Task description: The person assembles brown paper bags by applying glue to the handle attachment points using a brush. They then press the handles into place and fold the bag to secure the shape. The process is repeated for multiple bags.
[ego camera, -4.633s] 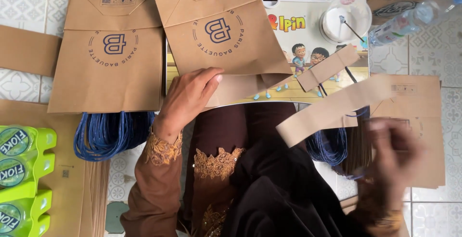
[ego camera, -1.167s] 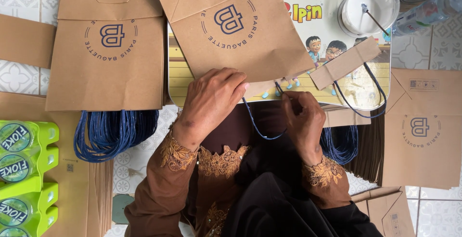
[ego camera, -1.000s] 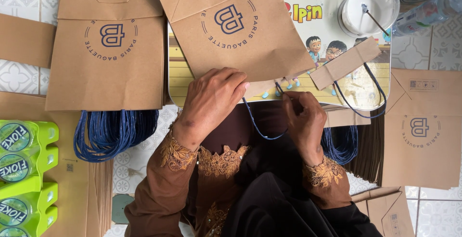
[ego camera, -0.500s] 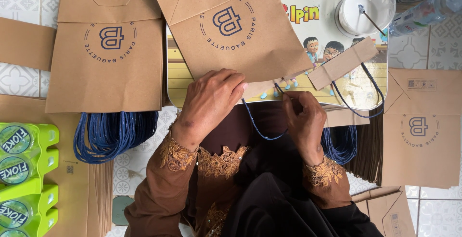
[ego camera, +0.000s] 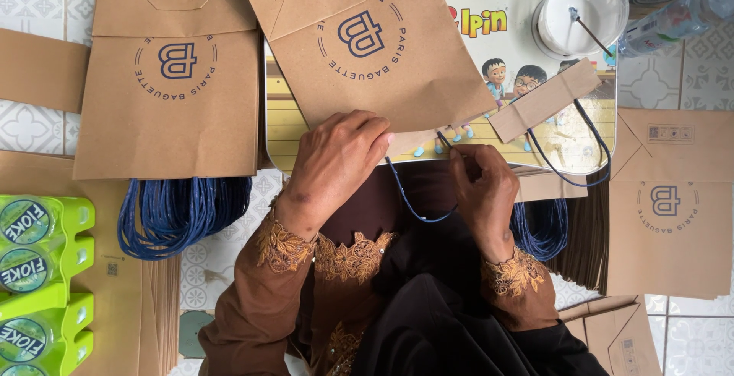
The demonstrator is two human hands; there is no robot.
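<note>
I see the brown paper bag (ego camera: 382,55) lying flat and tilted on the small cartoon-printed desk (ego camera: 489,32), its lower edge toward the body. A blue cord (ego camera: 409,200) hangs in a loop from that edge, between the two hands. My left hand (ego camera: 336,166) rests palm down on the bag's lower edge, fingers curled and pressing the paper. My right hand (ego camera: 482,192) sits just to the right, closed, its fingertips pinching the cord where it meets the bag. Just beyond it lies a brown paper strip (ego camera: 544,101) with a second blue loop. A clear round container (ego camera: 581,11) stands at the desk's far right corner. More flat bags (ego camera: 172,93) lie on the tiled floor to the left, above a bundle of blue cords (ego camera: 180,212); green cup packs (ego camera: 38,269) sit at the left edge.
</note>
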